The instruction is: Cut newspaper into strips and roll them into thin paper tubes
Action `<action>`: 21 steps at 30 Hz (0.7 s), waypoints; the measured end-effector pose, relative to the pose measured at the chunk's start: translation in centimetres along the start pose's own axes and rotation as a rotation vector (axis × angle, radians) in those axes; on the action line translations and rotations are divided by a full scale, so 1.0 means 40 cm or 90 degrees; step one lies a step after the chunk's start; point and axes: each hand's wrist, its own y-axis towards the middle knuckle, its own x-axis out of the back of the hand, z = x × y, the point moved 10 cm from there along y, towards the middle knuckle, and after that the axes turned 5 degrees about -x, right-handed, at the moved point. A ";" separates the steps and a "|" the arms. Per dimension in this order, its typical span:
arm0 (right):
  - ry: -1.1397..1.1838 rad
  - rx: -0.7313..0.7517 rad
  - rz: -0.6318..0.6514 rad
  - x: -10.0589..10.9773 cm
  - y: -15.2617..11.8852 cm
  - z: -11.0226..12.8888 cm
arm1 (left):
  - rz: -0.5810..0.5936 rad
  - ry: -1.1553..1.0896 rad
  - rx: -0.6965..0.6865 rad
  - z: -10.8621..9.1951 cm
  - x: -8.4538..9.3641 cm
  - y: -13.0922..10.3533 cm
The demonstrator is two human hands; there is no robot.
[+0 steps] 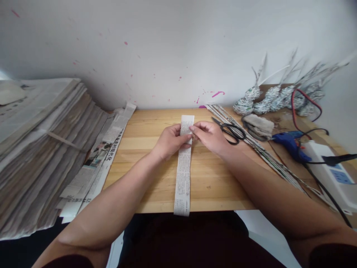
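Note:
A long newspaper strip (183,178) runs lengthwise along the wooden table (156,186), its near end hanging a little past the front edge. My left hand (173,140) grips the strip from the left near its far end, thumb on top and fingers partly beneath. On the right edge, my right hand (208,136) pinches the same paper between thumb and fingers. Black-handled scissors (232,132) lie just right of my right hand. Beside them rest several thin rolled newspaper sticks (251,143).
At left stands a tall tied newspaper stack (55,156), with cut newspaper strips (108,149) beside it. To the right are a grey cloth (259,125), a blue glue gun (290,143), a white power strip (331,171) and several woven newspaper pieces (248,99) against the wall.

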 end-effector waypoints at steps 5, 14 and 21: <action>-0.054 0.025 -0.032 0.009 -0.004 0.012 | -0.009 0.099 -0.010 0.013 0.012 0.003; -0.004 -0.020 0.006 0.000 -0.007 0.009 | -0.067 -0.079 0.047 0.005 0.029 0.003; 0.115 -0.071 0.037 0.001 0.000 0.001 | -0.037 -0.042 0.038 0.006 0.024 0.007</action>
